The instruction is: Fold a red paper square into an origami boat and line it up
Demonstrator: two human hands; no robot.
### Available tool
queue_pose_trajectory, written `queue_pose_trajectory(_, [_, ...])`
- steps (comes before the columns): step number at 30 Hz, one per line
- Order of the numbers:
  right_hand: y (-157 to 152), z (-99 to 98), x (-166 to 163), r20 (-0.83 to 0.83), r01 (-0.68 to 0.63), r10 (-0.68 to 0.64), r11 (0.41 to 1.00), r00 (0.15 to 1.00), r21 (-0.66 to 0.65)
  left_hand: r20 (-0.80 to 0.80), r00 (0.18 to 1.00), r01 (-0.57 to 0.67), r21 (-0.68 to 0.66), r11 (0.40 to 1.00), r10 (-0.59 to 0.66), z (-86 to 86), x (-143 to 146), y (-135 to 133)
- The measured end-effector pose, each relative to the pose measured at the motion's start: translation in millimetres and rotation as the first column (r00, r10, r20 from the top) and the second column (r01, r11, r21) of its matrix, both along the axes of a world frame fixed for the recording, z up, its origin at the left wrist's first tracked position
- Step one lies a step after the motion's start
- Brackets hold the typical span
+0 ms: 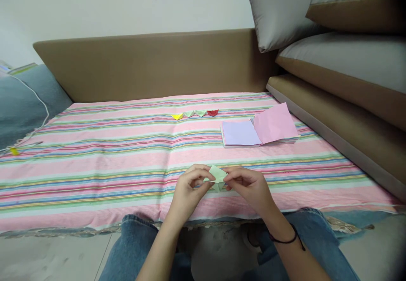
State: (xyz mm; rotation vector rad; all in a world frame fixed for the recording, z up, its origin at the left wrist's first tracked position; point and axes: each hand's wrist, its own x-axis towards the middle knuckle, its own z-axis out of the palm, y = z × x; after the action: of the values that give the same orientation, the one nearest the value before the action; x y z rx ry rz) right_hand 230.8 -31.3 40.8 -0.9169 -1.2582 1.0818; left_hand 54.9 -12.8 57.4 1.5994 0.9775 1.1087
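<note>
A small pale green folded paper (218,173) is held between my two hands, just above the front part of the striped cloth. My left hand (192,185) pinches its left corner between thumb and fingers. On the other side, my right hand (246,183) grips the right corner the same way. The paper has a pointed upper flap and a lower point hanging beneath a crease. Farther back lie several small folded paper boats in a row: a yellow one (176,116), two pale green ones (189,114) and a dark red one (212,113).
Stacks of coloured paper, lilac (240,133) and pink (275,122), lie right of centre on the striped cloth (127,167). Cushions (285,15) are piled at the right. A brown backrest (158,67) stands behind. A white cable (38,97) runs at the left.
</note>
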Motion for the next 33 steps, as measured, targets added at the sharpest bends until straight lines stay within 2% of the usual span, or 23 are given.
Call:
queue_pose_trajectory(7, [1, 0.4, 0, -0.005, -0.012, 0.012, 0.999, 1.0, 0.035, 0.081, 0.997, 0.012, -0.039, 0.999, -0.008, 0.5, 2, 0])
queue_pose_trajectory(12, [-1, 3.1, -1, -0.06, 0.009, -0.012, 0.999, 0.998, -0.054, 0.158, 0.987, 0.006, -0.085, 0.996, 0.008, 3.2, 2, -1])
queue_pose_trajectory(17, [-2, 5.0, -3, -0.084, 0.015, -0.021, 0.997, 0.996, -0.072, 0.177, 0.981, -0.061, -0.142, 0.988, 0.086, 6.7, 5, -3])
queue_pose_trajectory(20, [-1, 3.4, -2, -0.094, -0.024, 0.02, 0.999, 0.995, -0.041, 0.224, 0.969, -0.064, -0.162, 0.985, 0.1, 7.6, 6, -4])
queue_pose_trajectory(24, [1, 0.6, 0, -0.064, -0.102, 0.1, 0.994, 0.993, -0.038, 0.212, 0.974, -0.047, -0.149, 0.988, 0.078, 8.4, 4, -4])
queue_pose_trajectory(29, [0, 1.6, 1, -0.057, -0.06, 0.053, 0.991, 0.997, -0.116, 0.23, 0.972, -0.009, -0.17, 0.985, 0.049, 10.1, 1, -2])
queue_pose_trajectory(33, [-2, 5.7, 0, -0.045, -0.04, 0.032, 0.984, 0.998, -0.176, 0.155, 0.988, -0.013, -0.1, 0.995, 0.028, 9.2, 1, 0])
